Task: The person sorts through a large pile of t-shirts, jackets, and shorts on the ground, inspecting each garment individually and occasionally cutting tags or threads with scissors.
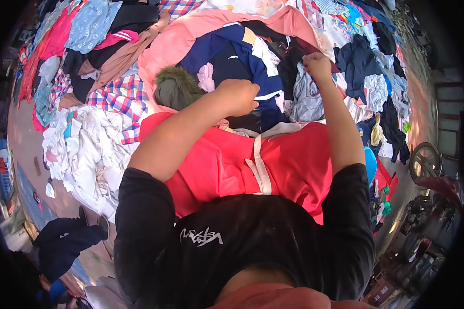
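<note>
Left hand [239, 97], fingers curled in, is the nearer to the navy top [270, 84]: it lies just beyond them, slanting far-left to near-right. Right hand [317, 67], fingers bunched, is at dark red cloth [305, 46] right of the top. Fingertips hidden; can't tell what either clamps.

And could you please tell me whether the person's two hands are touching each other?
No, the left hand and the right hand are apart, with a navy garment showing between them.
</note>
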Action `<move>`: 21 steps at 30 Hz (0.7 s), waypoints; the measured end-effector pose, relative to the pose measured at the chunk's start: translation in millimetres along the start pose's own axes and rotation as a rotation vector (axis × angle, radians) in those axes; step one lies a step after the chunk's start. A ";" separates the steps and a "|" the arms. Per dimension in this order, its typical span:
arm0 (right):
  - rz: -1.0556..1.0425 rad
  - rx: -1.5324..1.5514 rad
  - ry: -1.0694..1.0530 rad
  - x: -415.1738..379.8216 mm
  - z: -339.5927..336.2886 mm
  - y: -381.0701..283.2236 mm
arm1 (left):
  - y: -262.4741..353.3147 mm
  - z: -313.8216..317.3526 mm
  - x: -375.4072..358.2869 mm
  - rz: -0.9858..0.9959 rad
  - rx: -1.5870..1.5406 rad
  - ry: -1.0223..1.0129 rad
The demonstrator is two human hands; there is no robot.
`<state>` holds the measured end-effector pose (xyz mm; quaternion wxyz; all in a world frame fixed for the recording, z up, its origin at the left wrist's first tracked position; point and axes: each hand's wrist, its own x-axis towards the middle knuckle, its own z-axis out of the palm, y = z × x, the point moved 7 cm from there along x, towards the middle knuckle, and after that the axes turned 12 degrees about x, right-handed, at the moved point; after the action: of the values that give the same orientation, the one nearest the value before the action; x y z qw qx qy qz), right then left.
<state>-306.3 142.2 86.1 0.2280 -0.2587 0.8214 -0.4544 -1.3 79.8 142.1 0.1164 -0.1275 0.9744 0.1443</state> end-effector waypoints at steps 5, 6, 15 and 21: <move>0.019 -0.037 -0.175 -66.2 132.6 111.5 | -38.7 -44.3 -19.3 -0.252 -0.088 0.383; 0.087 -0.023 -0.211 -88.7 153.8 121.5 | -43.6 -43.1 -21.5 -0.282 -0.114 0.352; 0.104 -0.298 -0.024 -125.2 199.4 158.0 | -73.9 -28.9 -34.5 -0.364 -0.129 0.326; 0.227 0.223 0.250 -54.8 98.5 91.9 | -89.1 -37.7 -29.3 -0.429 -0.178 0.308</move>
<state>-224.6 156.5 -33.3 0.2012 -0.0789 0.8118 -0.5424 44.2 -8.1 162.6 -0.0171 -0.3610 0.9148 0.1802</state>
